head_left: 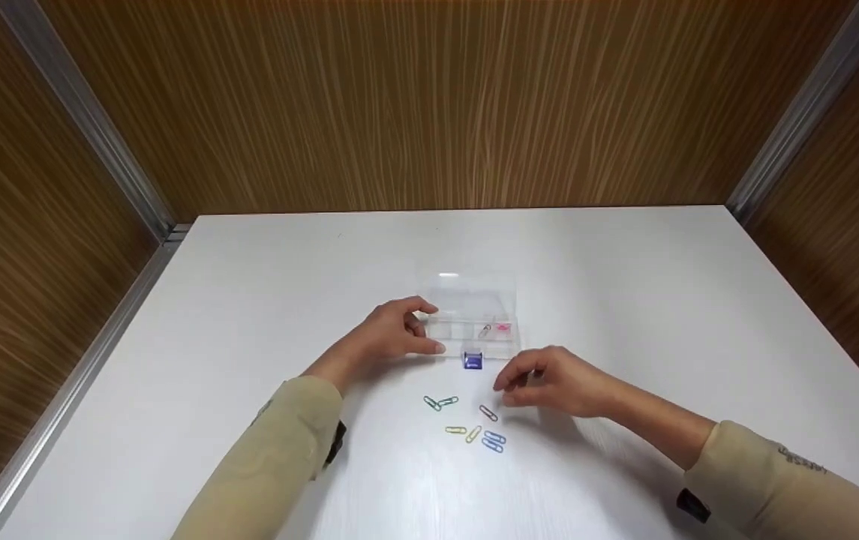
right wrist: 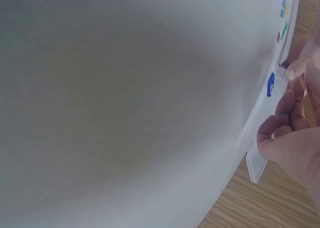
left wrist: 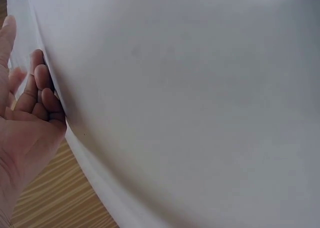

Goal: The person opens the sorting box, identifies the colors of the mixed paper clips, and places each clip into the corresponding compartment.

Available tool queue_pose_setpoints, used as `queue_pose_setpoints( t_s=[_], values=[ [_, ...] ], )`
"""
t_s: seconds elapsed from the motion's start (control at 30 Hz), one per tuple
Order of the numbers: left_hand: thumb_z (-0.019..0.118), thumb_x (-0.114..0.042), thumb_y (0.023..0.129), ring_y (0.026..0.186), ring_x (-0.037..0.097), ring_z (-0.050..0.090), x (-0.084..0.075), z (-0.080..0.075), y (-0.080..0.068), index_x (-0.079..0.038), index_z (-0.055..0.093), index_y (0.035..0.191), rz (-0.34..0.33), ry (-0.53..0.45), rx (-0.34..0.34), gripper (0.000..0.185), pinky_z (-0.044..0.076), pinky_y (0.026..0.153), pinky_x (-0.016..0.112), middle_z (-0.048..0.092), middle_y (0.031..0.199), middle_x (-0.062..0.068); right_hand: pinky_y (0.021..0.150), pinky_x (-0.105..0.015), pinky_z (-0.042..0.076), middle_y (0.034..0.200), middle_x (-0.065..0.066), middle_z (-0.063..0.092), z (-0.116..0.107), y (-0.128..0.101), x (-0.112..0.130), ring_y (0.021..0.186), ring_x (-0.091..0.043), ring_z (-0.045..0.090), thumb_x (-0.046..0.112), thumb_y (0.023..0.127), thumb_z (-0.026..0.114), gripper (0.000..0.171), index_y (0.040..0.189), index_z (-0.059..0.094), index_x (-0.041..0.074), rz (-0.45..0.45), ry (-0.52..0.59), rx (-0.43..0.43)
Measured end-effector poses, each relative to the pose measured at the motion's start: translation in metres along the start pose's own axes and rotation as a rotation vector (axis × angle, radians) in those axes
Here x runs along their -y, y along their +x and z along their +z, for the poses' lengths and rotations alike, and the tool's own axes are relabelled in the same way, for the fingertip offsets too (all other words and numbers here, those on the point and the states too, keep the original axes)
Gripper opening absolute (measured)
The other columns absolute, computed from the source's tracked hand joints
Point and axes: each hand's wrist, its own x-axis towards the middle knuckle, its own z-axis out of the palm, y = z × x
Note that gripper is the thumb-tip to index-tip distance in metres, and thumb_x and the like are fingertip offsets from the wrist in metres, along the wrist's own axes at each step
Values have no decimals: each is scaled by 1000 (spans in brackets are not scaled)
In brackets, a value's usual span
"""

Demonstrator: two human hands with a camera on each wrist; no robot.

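Item: white rectangular tabletop [head_left: 264, 300], walled on three sides by brown wood-grain panels [head_left: 429, 105] with grey metal corner strips [head_left: 84, 112].

Surroundings, as I see them from the head view: a loose scatter of coloured wire paper clips [head_left: 474, 424] lies toward the near edge of the tabletop, between my two forearms: green, yellow, brown and blue ones, well clear of every corner. A small blue block [head_left: 473, 361] sits just in front of the box, between box and clips. Nothing stands over the box.

Principal item: clear plastic compartment box [head_left: 472, 319], roughly mid-tabletop, lid raised toward the far edge. Its long axis runs parallel to the near edge. One compartment holds a pink clip [head_left: 503, 327], its neighbour a grey one [head_left: 484, 330].

Left hand [head_left: 391, 337]: resting at the box's left end, thumb and forefinger curved around that end and touching it.

Right hand [head_left: 549, 382]: hovering near the box's right front corner, fingers loosely curled, holding nothing I can make out.
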Motion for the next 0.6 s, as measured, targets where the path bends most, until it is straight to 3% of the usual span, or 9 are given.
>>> queue_pose_setpoints(
  t_s=[0.6],
  values=[
    [91, -27, 87, 92, 20, 61, -2, 0, -1, -15, 62, 143, -5, -9, 6, 64, 49, 93, 36, 68, 101, 3, 88, -24, 51, 107, 4, 76, 15, 4, -4, 95, -14, 64, 13, 94, 83, 17, 110, 82, 13, -22, 54, 94]
  ],
)
